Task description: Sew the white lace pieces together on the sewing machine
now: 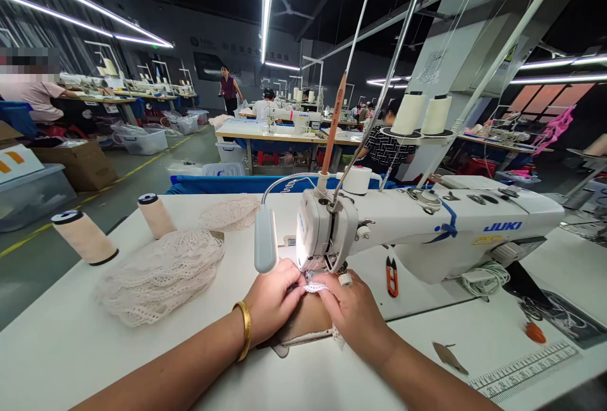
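Note:
My left hand (277, 291), with a gold bangle at its wrist, pinches one end of a white lace strip (315, 287) just in front of the needle area. On the other side my right hand (353, 303) is closed on the same strip with thumb and fingers. Both hands lie under the head of a white sewing machine (327, 227). A narrow lace end (338, 337) hangs out below my right palm. Beneath the strip shows a brown surface (308, 319). The presser foot is partly hidden by my fingers.
Layered lace pieces (164, 275) lie to the left, near two thread cones (85, 237). Orange thread snips (392, 277) rest right of the needle. A lamp (265, 240) hangs close above my left hand. A printed ruler (524, 370) marks the right front. People sit at machines beyond.

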Tool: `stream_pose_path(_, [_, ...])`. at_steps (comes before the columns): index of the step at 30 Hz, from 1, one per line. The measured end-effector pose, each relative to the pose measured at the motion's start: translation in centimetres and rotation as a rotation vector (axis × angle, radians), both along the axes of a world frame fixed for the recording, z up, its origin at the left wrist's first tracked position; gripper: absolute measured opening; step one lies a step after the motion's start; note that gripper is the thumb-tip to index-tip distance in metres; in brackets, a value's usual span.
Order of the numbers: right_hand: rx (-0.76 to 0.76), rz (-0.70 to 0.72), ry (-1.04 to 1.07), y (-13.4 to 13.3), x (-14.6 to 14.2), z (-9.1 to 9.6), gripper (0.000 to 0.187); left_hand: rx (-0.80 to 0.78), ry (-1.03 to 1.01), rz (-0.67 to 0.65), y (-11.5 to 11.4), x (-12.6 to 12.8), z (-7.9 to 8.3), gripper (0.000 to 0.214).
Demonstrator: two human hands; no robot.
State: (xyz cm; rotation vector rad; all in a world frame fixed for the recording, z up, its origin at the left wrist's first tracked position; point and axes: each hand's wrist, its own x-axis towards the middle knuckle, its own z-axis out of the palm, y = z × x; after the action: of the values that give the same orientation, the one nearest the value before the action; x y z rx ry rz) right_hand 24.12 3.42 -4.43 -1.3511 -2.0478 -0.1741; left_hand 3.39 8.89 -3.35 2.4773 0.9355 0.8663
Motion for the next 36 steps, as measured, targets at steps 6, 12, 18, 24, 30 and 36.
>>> stream_pose_path(6, [-0.027,0.037,0.115,0.0,0.0,0.3,0.028,0.044,-0.017,-0.011,0.1,0.1,-0.4,0.021])
stream_pose_path(12, [-0.038,0.227,0.138,-0.1,0.6,0.4,0.024,0.196,0.000,-0.091,0.2,-0.4,-0.4,0.022])
stream_pose_path(18, [-0.183,0.381,-0.138,-1.3,1.4,1.9,0.015,0.395,0.109,-0.166,-1.6,-1.1,1.3,0.032])
stream_pose_path(24, [-0.218,0.363,-0.194,-1.9,1.5,2.3,0.015,0.429,0.112,-0.199,-3.0,-1.1,1.8,0.028])
stream_pose_path(30, [-0.216,0.352,-0.183,-1.8,1.4,2.2,0.014,0.445,0.140,-0.173,-2.7,-1.1,1.6,0.027])
stream_pose_path(36, [-0.209,0.324,-0.152,-1.3,1.3,2.1,0.017,0.465,0.146,-0.156,-1.8,-1.0,1.6,0.030])
